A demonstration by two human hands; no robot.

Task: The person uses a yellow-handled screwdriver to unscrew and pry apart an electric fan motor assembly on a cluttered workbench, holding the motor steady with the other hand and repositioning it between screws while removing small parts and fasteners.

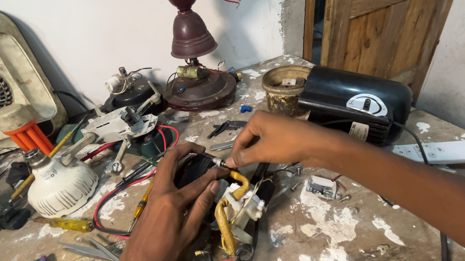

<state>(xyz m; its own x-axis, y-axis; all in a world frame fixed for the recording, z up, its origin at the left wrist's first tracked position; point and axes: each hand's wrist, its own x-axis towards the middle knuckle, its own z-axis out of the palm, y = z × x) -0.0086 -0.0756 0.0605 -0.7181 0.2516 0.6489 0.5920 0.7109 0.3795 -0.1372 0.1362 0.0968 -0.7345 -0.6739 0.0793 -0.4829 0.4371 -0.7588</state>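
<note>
My left hand (pixel 173 206) lies flat-ish over the opened black device (pixel 240 211) in the middle of the workbench (pixel 340 244), fingers spread, thumb and palm pressing the casing down so it doesn't slide. Not clamped round anything, more a hold-down grip. My right hand (pixel 269 140) comes in from the right w/ thumb and forefinger pinched together on a small metal piece (pixel 217 162), prob. a terminal or wire end, just above the casing's far end. Too small to tell exactly what it is.

Progress, as I judge it: casing is already open, guts exposed — thick yellow wires (pixel 224 213) looping over a white part (pixel 246 210), red and blue leads hanging out at the near end. So the opening-up is done; the wire work at the far end is mid-way at best. Nothing looks closed up again, and loose bits sit on the bench nearby, e.g. a small grey component (pixel 321 187) to the right. Reassembly is all still left, I'd say.

Orientation: device's long axis runs from near me to away from me, tilted a little to the right at the far end. The pinched piece points roughly left-right, its tip toward my left hand.

Yellow-handled screwdriver (pixel 72 224) lies left of my left hand, untouched.
</note>
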